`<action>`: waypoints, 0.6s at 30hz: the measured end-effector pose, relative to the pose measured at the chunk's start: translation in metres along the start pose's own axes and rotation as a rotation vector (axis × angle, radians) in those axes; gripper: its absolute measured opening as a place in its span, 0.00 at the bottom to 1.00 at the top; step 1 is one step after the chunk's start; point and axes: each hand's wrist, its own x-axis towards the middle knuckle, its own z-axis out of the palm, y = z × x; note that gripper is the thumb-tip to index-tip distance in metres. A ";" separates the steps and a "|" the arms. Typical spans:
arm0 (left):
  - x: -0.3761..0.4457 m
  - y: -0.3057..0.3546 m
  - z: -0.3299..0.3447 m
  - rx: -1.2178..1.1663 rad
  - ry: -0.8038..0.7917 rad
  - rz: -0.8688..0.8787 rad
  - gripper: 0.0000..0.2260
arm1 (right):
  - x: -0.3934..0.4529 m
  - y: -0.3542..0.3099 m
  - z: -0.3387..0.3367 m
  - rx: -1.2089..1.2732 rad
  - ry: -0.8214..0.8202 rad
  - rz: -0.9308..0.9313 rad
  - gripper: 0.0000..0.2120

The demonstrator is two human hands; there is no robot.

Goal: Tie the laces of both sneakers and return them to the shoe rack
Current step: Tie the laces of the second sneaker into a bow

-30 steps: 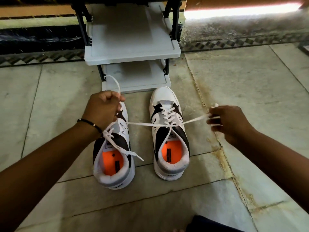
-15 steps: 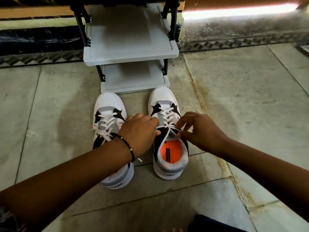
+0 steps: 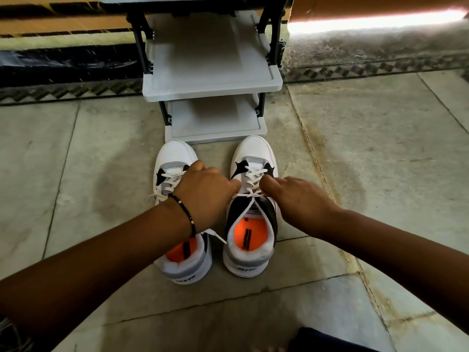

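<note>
Two white, black and grey sneakers with orange insoles stand side by side on the floor, toes toward the rack. My left hand [image 3: 206,191] reaches over the left sneaker [image 3: 175,158] and pinches a lace end of the right sneaker [image 3: 253,153]. My right hand [image 3: 295,196] pinches the other lace end at the right sneaker's top eyelets. The right sneaker's laces [image 3: 250,195] cross in a first knot between my hands. A loose lace end of the left sneaker lies between the two shoes. The grey shoe rack [image 3: 213,85] stands just beyond the toes.
The rack has two grey shelves on black posts, both bare. Stone floor tiles [image 3: 380,148] spread left and right. A patterned border and a dark wall base run behind the rack. Dark cloth [image 3: 327,341] shows at the bottom edge.
A second ago my hands pulled the right sneaker's lace ends wide apart. They have come together over its tongue, and the lace now sits snug as a crossed knot.
</note>
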 end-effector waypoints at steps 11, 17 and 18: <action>-0.002 -0.010 -0.005 0.046 0.057 -0.018 0.05 | 0.003 0.011 -0.007 -0.276 -0.029 -0.090 0.08; -0.006 -0.011 0.006 0.035 -0.024 -0.032 0.05 | 0.000 0.007 0.012 -0.288 -0.062 -0.099 0.08; -0.007 -0.011 0.010 0.037 -0.039 -0.031 0.06 | -0.001 0.007 0.015 -0.293 -0.073 -0.092 0.09</action>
